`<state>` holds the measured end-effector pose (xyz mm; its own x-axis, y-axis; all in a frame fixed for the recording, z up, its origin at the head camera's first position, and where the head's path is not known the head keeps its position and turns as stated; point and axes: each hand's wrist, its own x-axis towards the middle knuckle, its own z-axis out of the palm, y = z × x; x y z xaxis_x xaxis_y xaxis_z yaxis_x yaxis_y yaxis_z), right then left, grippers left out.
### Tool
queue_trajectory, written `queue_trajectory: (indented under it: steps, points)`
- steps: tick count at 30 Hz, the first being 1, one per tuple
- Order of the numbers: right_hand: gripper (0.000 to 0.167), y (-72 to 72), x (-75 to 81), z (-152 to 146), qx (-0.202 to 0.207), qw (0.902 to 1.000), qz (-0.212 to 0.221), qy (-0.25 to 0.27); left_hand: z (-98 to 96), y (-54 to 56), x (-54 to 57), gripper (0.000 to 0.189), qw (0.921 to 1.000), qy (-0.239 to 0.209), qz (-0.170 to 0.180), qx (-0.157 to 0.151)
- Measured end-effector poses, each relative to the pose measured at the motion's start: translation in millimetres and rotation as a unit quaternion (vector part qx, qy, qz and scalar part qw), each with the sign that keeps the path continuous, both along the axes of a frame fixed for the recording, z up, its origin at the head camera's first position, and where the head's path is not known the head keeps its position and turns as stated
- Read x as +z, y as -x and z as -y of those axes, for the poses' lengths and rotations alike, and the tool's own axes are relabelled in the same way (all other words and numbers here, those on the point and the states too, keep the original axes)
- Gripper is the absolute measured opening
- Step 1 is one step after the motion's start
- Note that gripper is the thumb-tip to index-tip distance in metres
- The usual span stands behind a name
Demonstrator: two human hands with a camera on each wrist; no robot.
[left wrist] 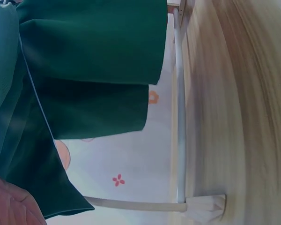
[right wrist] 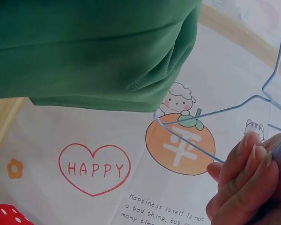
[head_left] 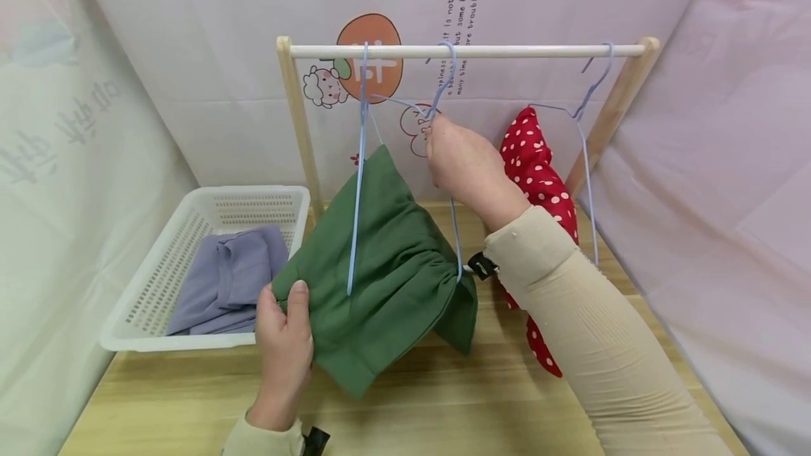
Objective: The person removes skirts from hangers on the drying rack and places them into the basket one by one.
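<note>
Green cloth (head_left: 405, 273) seems light, soft; best held where left grip (head_left: 286, 336) pinches, nine-o'clock edge; right grip (head_left: 467, 166) holds wire hanger (head_left: 453, 65).

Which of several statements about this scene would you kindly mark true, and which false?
1. The left grip pinches the green cloth. True.
2. The right grip holds the middle blue hanger. True.
3. The lavender cloth lies in the white basket. True.
4. The white basket is right of the green cloth. False: it is on the left.
5. Nothing red is in view. False: the red polka-dot cloth is right of the green cloth.
</note>
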<state>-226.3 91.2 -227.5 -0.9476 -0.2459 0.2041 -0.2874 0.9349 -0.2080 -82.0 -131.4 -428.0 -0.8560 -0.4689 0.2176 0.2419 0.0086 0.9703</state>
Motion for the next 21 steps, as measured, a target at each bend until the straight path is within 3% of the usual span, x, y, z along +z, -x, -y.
queue_trajectory:
  steps: [21]
  points:
    - [0.03,1.6,-0.1,3,-0.011,0.9998,0.001,-0.013,32.9,-22.2,-8.3,0.026,0.9978,-0.051,0.008,0.042]
